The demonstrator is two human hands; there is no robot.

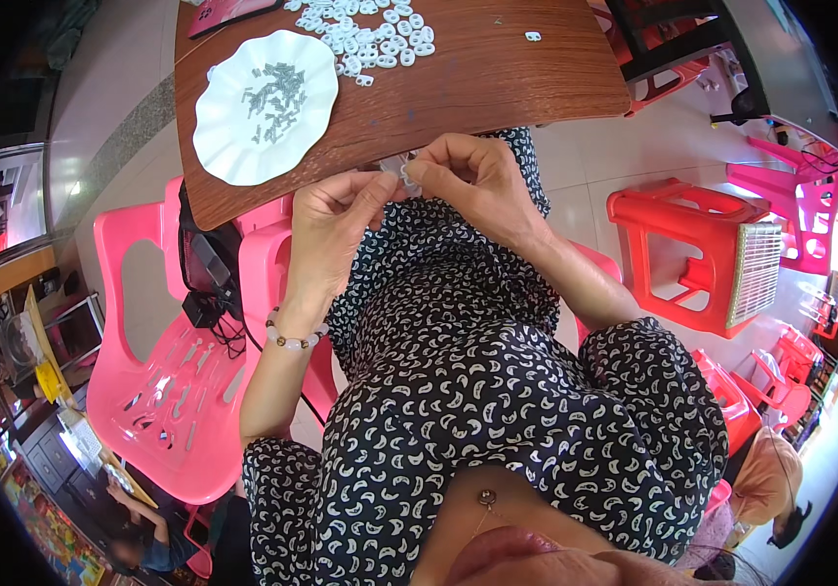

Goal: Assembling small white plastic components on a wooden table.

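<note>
Small whitish piece (407, 179), pinched between thumb and forefinger of the left hand (336, 220) on one side and of the right hand (477, 186) on the other, fingertips almost meeting; exact shape too hidden to tell. Held just off the near edge of the brown worktop (507, 88). Close by, a white wavy-rimmed plate (224, 146), small grey pieces (279, 101) scattered in it. Farther off, loosely spread white two-holed ovals (399, 46). Well apart, a pink chair (141, 376) to the left, a red stool (721, 244) to the right.
</note>
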